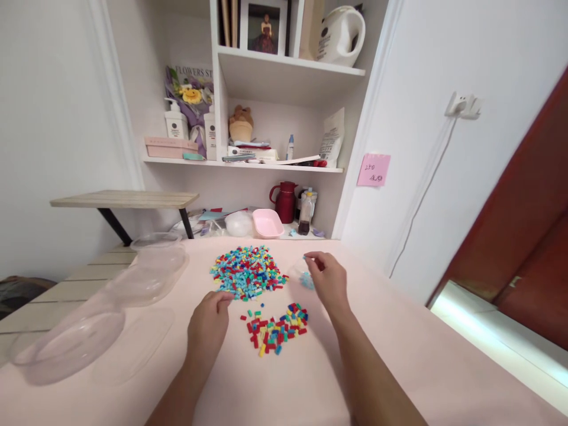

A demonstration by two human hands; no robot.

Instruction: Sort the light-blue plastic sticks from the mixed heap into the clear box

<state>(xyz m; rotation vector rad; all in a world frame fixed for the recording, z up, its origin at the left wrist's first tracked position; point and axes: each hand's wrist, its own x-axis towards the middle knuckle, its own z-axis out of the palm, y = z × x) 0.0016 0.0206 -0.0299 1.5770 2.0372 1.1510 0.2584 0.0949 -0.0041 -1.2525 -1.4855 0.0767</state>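
Nearest on the counter [377, 343], a smaller spread of mixed bricks [270, 337] lies between the two forearms, ahead of the body and just short of the big pile. Beyond it, the left hand [208, 322] has its fingers drawn together at the near left edge of the big pile [248, 272], though I cannot tell whether they grip anything, while the right hand [329, 278], well apart from it, pinches a small light-blue brick [305, 257] above a clear dish [298, 268] of light-blue pieces [306, 280] right of the pile. Farther back stand a pink tray [268, 223] and a red jug [286, 202].
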